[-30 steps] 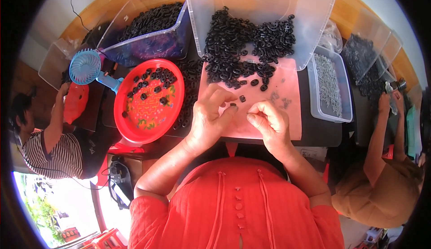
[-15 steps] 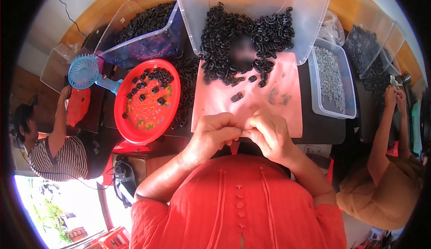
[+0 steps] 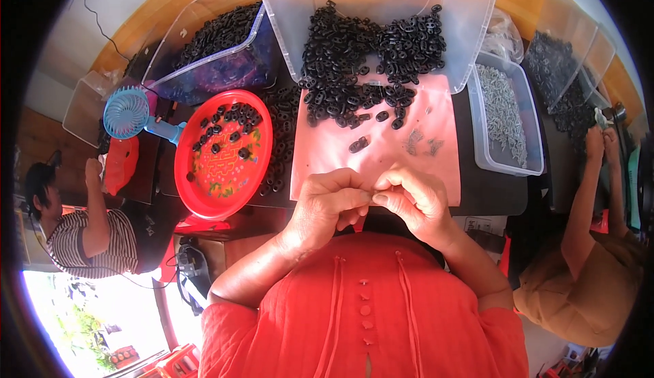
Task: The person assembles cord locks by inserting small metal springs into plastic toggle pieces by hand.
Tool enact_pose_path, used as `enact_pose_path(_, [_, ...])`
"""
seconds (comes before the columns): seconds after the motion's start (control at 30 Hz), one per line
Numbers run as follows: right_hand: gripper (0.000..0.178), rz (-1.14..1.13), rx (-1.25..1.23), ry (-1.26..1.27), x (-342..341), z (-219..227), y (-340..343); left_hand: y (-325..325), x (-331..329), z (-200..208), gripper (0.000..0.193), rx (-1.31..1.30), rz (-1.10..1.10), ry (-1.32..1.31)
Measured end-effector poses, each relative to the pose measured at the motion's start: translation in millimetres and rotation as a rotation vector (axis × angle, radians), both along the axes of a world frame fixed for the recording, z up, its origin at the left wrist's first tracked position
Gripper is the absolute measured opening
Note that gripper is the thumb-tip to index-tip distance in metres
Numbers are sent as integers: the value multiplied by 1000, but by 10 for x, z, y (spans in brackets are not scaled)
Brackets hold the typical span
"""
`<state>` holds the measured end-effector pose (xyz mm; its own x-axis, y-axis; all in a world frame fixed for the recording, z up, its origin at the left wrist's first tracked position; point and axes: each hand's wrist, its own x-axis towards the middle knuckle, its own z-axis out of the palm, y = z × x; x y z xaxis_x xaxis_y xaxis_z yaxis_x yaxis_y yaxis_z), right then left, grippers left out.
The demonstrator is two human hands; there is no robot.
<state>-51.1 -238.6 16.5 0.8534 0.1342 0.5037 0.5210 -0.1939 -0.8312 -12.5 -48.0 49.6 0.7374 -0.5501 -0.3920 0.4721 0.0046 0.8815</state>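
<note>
My left hand (image 3: 330, 206) and my right hand (image 3: 413, 204) meet over the near edge of a pink cloth (image 3: 320, 167). Each is closed in a pinch, fingertips almost touching. Whatever sits between them is too small and covered to name. Just beyond them lies one small black two-holed plastic piece (image 3: 358, 145), with thin grey metal bits (image 3: 414, 141) to its right. Farther back, a heap of similar black pieces (image 3: 340, 58) spills onto the cloth from a tipped clear plastic bin (image 3: 463, 37).
Left stands a red tray (image 3: 182, 180) holding some black pieces, beside a blue handheld fan (image 3: 127, 112) and a bin of black parts (image 3: 225, 37). A translucent tub (image 3: 507, 168) of small silvery parts sits right. Co-workers sit at left (image 3: 92, 238) and right (image 3: 579, 282).
My hands stay pinched together, with fingers and thumbs shifted slightly. The left co-worker's raised hand has come lower, away from the fan. The whole view has shifted a little.
</note>
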Motion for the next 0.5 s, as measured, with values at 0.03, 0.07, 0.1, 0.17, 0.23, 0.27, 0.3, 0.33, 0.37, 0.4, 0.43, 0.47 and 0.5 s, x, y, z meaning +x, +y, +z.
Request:
enact_pose_path(0.03, [9,-16,27,-20,-1,-20,7,-10,-5,-13,10,-9,21,11])
enact_pose_path(0.07, [9,-19,29,-21,-11,-25,8,-23,-6,-18,11,-18,40,21])
enact_pose_path(0.1, [12,-31,30,-17,-26,-30,9,-34,-6,-13,11,-16,38,21])
enact_pose_path(0.17, [15,-43,36,-13,-32,-40,-6,-51,-10,-5,11,5,71,55])
enact_pose_path(0.23, [16,-43,-12,-104,-25,-51,-37,-64,-26,-19,11,9,64,46])
enact_pose_path(0.27, [16,-46,-8,-104,-24,-61,-42,-74,-29,-23,10,10,56,36])
enact_pose_path(0.3, [16,-60,-14,-121,-23,-75,-46,-83,-30,-21,10,13,53,36])
enact_pose_path(0.33, [15,-73,-20,-137,-23,-85,-51,-92,-30,-18,9,48,31,-17])
enact_pose_path(0.37, [15,-74,-17,-138,-23,-84,-59,-98,-29,-12,8,82,11,-70])
enact_pose_path(0.4, [13,-85,-18,-119,-27,-81,-67,-99,-19,-28,8,84,11,-72])
enact_pose_path(0.43, [11,-95,-20,-100,-32,-77,-74,-95,3,-68,8,138,14,-377])
enact_pose_path(0.47, [11,-95,-19,-100,-48,-77,-67,-89,25,-111,9,189,17,-682])
enact_pose_path(0.5, [9,-134,36,-23,-69,-77,-53,-93,86,-136,9,190,17,-682])
